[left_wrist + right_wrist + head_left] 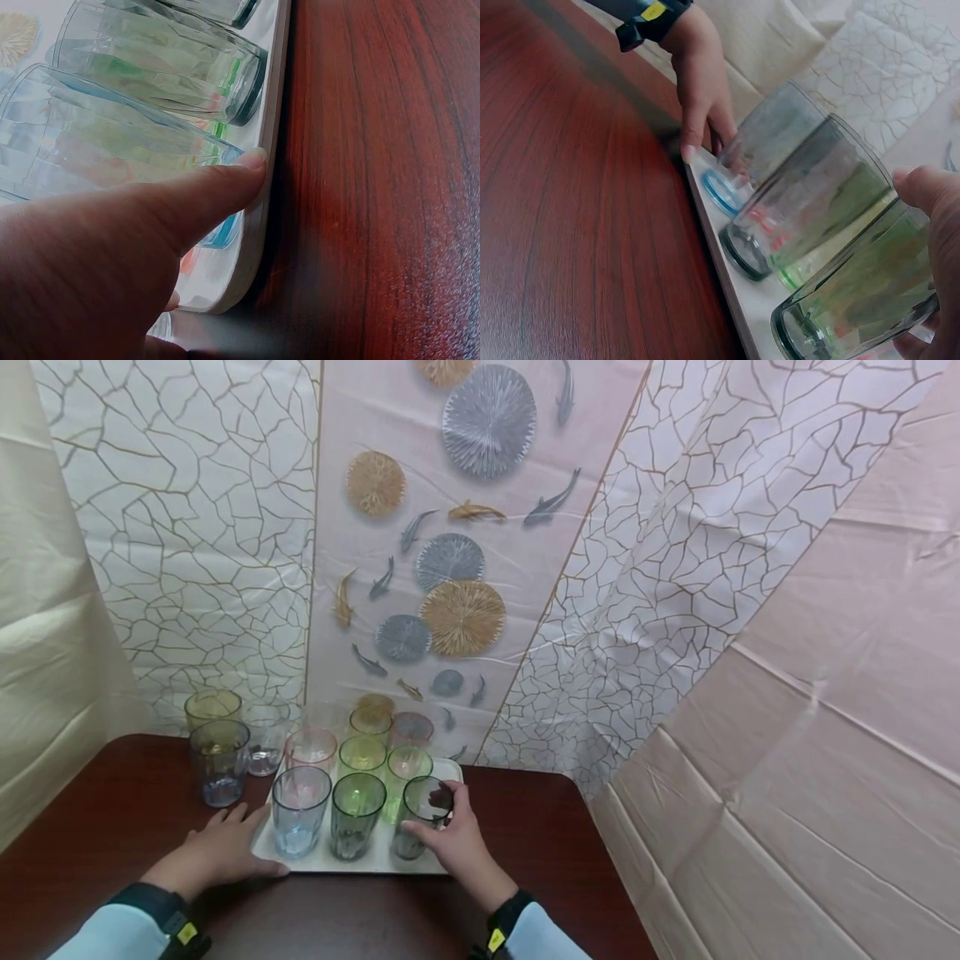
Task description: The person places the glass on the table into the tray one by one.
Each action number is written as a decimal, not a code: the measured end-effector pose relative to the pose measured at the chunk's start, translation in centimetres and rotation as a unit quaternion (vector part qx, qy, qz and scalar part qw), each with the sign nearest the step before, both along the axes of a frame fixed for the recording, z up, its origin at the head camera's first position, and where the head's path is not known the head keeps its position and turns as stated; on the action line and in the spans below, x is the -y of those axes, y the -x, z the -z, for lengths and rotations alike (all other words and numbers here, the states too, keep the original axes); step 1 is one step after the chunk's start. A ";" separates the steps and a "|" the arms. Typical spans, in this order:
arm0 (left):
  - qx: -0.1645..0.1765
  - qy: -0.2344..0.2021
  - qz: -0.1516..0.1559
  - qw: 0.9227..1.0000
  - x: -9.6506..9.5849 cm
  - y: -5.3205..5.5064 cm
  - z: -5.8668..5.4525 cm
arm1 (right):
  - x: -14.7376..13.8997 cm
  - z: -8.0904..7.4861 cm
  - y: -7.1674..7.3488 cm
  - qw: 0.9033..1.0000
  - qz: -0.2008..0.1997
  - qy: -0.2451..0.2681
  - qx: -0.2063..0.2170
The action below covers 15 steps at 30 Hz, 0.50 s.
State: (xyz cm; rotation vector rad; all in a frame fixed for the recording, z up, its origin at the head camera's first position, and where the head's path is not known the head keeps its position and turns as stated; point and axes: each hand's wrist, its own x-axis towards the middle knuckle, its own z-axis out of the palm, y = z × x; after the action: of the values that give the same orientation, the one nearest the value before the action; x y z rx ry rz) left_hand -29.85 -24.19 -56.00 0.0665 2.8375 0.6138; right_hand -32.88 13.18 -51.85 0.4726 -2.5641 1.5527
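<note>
In the head view, a white tray (262,843) holds several ribbed drinking glasses in rows. My right hand (461,839) grips a smoky grey glass (411,843) at the front right, thumb on the near side and fingers round the far right side; in the right wrist view this glass (855,292) stands over the tray's front part. Beside it are a dark green glass (356,814) and, at the front left, a pale blue glass (298,818). My left hand (225,852) rests at the tray's front left corner, its thumb (217,184) extended onto the rim.
Behind the front row stand a pink glass (311,747), a yellow glass (363,753) and a light green glass (410,763). Left of the tray, on the dark wooden table (525,860), are a smoky blue glass (220,768), an amber glass (212,703) and a clear glass (264,743). Patterned curtains close off the back.
</note>
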 end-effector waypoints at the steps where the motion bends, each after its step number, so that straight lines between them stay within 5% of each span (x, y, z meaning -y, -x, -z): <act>1: 0.000 0.000 0.000 1.000 0.0 0.0 0.0 | 0.2 0.0 -0.1 1.000 -0.003 0.002 0.000; 15: -0.002 -0.003 -0.001 1.000 0.1 0.0 0.2 | 1.7 0.8 -0.2 1.000 -0.006 -0.006 0.014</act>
State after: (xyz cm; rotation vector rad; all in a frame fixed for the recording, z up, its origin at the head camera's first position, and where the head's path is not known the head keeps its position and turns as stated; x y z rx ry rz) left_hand -29.82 -24.31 -56.16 0.0655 2.8405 0.6234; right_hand -32.68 11.51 -52.69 0.4726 -2.5983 1.5591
